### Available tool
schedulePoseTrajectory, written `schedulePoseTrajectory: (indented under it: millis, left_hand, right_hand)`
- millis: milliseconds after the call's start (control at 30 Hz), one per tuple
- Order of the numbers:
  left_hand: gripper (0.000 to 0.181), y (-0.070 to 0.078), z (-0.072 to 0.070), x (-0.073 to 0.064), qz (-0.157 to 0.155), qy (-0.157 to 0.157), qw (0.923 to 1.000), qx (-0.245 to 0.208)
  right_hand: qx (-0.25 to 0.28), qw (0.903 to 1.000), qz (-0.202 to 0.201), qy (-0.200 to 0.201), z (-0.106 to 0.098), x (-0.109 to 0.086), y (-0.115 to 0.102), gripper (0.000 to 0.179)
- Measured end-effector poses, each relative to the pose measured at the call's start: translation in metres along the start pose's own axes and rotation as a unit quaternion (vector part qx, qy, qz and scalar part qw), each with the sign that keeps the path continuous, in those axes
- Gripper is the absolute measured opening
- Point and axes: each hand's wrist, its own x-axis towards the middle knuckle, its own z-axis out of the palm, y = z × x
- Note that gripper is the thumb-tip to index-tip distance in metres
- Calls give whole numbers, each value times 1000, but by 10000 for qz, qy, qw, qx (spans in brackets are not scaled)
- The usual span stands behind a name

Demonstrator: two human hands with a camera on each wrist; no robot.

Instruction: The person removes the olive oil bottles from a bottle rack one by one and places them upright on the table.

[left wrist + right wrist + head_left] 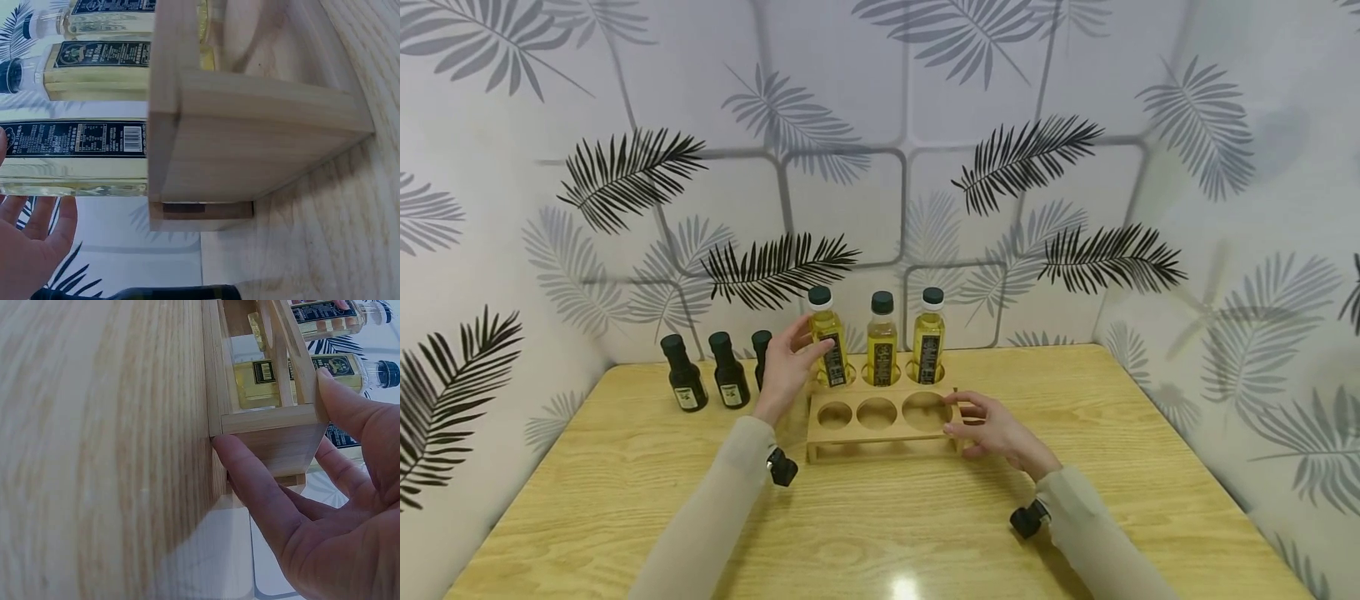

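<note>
A two-tier wooden bottle rack [880,435] stands on the table, with three round holes in its front tier. In its back row are three clear oil bottles with dark green caps: a left one [826,325], a middle one [882,342] and a right one [929,333]. My left hand [792,360] grips the left oil bottle, thumb across its front and fingers behind. My right hand [996,429] holds the rack's right end. In the right wrist view its thumb [340,403] is at the upper board and the index finger [250,475] reaches the lower corner.
Left of the rack stand three dark bottles with green caps: one far left [683,375], one beside it [728,371], and a third [762,354] partly behind my left hand. A leaf-patterned wall covering [850,208] rises behind the wooden table [880,525].
</note>
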Motion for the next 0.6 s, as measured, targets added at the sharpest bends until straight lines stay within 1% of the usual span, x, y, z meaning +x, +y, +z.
schedulePoseTrajectory:
  millis: [167,267,333,467,600]
  left_hand:
    - [60,8,2,-2,11,-14,10000,-63]
    - [60,13,4,-3,86,-17,9999,-66]
    - [60,16,3,-4,132,39,9999,-62]
    - [63,22,-2,-8,246,150,9995,-91]
    - [65,25,-10,-12,342,140,9993,-117]
  right_hand:
    - [-26,10000,1,-17,-2,-1,-1,57]
    - [-27,10000,23,21,-3,-2,0,56]
    - [-39,10000,40,50,-3,-2,1,57]
    - [7,9999,115,94,-2,-1,2,57]
    - [54,9998,125,135,0,1,3,58]
